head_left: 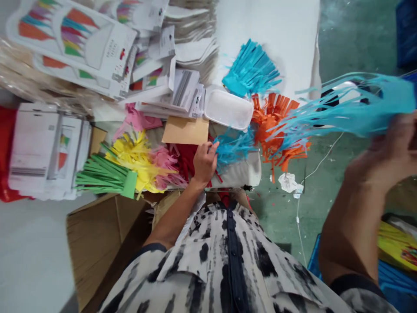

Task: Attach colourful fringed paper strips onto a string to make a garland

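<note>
My right hand (397, 143), at the far right, grips the solid end of a light blue tissue paper tassel (374, 104). Its fringe strips stream left over the orange tassels (276, 121) and are blurred by motion. My left hand (205, 164) is closed at the table's front edge, with the fingertips pinched between a brown card (185, 130) and another blue tassel (236, 148). Whatever it may hold is hidden. Left of it lie red (187, 161), pink (166, 163), yellow (133, 156) and green tassels (106, 176).
A white plastic tub (230, 108) stands mid-table, with a blue tassel (250, 71) behind it. Printed packaging cards (81, 43) are piled at the back left, more cards (45, 148) at far left. An open cardboard box (100, 239) sits below. A white cable (322, 161) crosses the green floor.
</note>
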The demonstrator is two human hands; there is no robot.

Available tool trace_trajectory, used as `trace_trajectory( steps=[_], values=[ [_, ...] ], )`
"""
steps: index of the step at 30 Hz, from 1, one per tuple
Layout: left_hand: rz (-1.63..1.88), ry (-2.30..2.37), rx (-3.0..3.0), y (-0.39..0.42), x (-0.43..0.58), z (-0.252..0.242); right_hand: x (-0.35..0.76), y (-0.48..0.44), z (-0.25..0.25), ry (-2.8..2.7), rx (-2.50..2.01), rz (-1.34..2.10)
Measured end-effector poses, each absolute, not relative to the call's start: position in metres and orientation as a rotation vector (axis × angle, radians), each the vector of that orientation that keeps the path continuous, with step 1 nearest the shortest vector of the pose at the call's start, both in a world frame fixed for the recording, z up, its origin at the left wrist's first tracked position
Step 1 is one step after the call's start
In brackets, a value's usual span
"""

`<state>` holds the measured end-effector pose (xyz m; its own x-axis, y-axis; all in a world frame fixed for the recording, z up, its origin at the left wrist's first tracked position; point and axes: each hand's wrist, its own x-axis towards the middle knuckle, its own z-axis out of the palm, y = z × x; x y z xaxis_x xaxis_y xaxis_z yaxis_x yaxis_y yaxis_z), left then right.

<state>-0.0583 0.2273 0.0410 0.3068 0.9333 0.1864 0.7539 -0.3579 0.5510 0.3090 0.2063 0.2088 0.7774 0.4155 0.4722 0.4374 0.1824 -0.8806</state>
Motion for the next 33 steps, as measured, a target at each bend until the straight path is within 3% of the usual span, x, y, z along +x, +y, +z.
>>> trace_trajectory(
  steps=[2, 5, 9, 17, 26, 33],
  values=[
    [0.743, 1.553, 2.112, 0.232, -0.052, 0.055, 0.279, 0.186, 0.207, -1.107, -1.393, -0.102],
    [0.891, 1.514, 1.998, 0.231, -0.043, 0.093, 0.23, 0.156, 0.193, -1.303, -1.585, 0.053],
    [0.924, 1.151, 1.91, 0.22, -0.021, 0.141, 0.192, 0.125, 0.17, -1.351, -1.676, 0.239],
    [0.837, 0.89, 1.934, 0.208, 0.009, 0.142, 0.187, 0.096, 0.161, -1.227, -1.719, 0.505],
    [0.085, 0.33, 1.201, 0.221, -0.003, 0.156, 0.209, 0.104, 0.162, -1.252, -1.323, 1.366],
    [-0.157, 0.321, 0.881, 0.228, -0.006, 0.144, 0.212, 0.111, 0.14, -1.017, -1.162, 1.829]
  ],
)
